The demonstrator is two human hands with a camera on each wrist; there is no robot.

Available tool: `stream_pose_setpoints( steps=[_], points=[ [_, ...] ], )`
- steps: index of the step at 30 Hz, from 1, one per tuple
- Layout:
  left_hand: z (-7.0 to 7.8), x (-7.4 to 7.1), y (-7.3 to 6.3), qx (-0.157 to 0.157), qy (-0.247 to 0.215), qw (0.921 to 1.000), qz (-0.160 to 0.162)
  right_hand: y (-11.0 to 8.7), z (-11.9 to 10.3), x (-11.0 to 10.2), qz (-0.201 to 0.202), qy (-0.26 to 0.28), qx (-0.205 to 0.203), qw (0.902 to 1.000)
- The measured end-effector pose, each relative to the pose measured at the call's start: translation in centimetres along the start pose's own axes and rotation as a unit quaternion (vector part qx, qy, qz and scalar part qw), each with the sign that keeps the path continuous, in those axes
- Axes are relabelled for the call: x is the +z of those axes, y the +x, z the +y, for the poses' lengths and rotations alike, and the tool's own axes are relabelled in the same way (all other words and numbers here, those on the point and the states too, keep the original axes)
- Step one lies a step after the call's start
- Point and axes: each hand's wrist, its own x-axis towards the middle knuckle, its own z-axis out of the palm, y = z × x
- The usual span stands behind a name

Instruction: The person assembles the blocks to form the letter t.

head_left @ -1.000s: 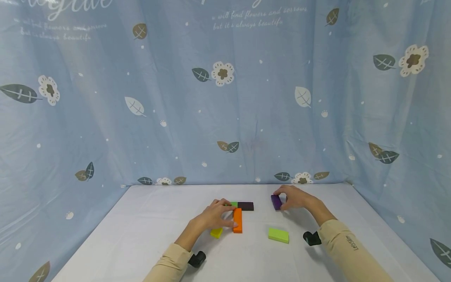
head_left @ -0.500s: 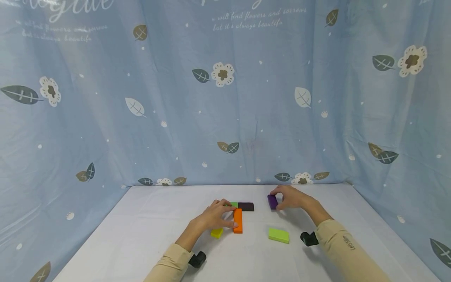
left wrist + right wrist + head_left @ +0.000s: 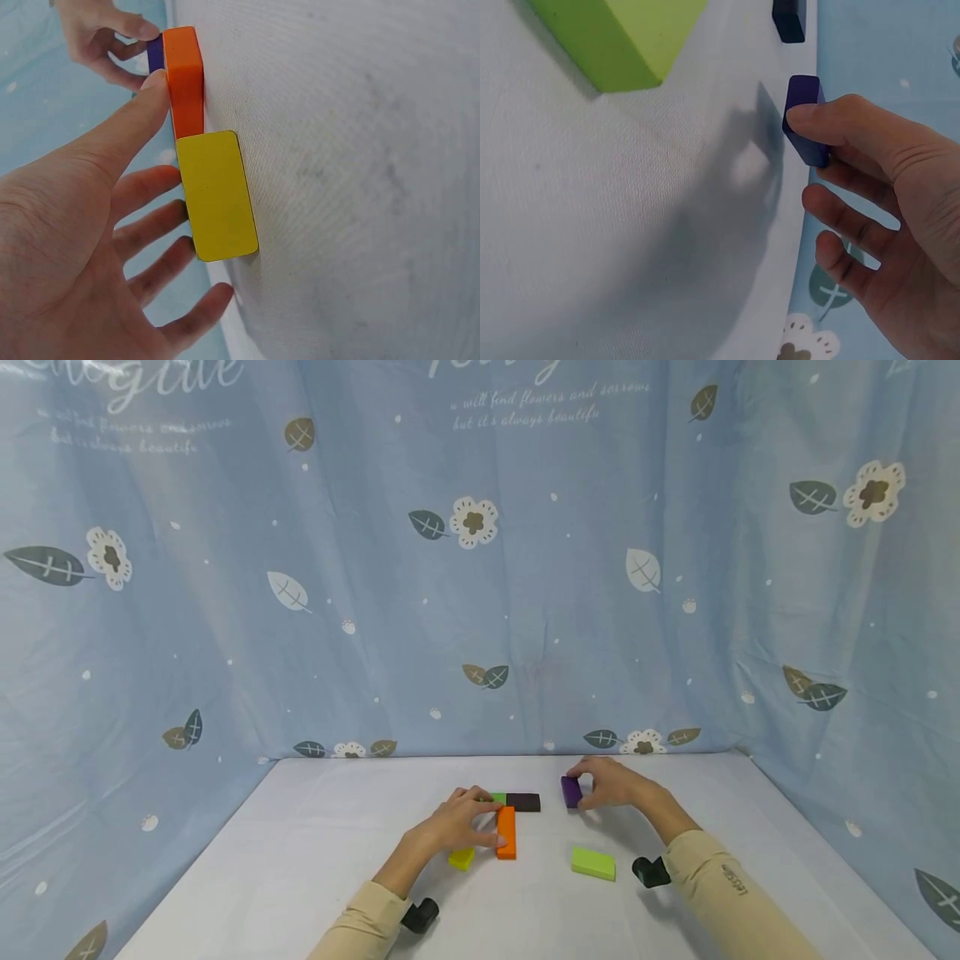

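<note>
My left hand (image 3: 459, 821) has its thumb and forefinger at the orange block (image 3: 507, 833), which lies lengthwise on the table. Partly behind that hand is a yellow block (image 3: 461, 858); in the left wrist view its end face (image 3: 219, 196) shows in front of the orange one. A green block (image 3: 499, 797), partly covered by my fingers, and a dark block (image 3: 523, 802) lie end to end just beyond the orange block. To their right my right hand (image 3: 611, 782) pinches a purple block (image 3: 804, 91) between thumb and fingers, tilted, its shadow falling on the cloth.
A lime green block (image 3: 593, 863) lies nearer, between the two forearms. White cloth covers the table (image 3: 540, 918), and a blue printed curtain (image 3: 555, 610) rises along its back and sides. A black device (image 3: 420, 916) sits at each wrist.
My right hand has moved left with the purple block, bringing it closer to the dark block. The left hand stays at the orange block.
</note>
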Motion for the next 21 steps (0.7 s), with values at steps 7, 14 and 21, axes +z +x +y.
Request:
stream_pose_setpoints(
  steps=[7,14,21],
  points=[
    [0.0,0.0,0.0,0.000,0.000,1.0000,0.000,0.3,-0.7,0.3,0.002,-0.001,0.024,0.9997],
    [0.2,-0.2,-0.1,0.003,-0.004,1.0000,0.001,0.7,-1.2,0.5,0.002,0.007,0.025,0.9997],
    [0.2,-0.2,-0.1,0.001,-0.004,1.0000,0.001,0.8,-2.1,0.4,0.000,0.002,0.016,0.9999]
  ],
)
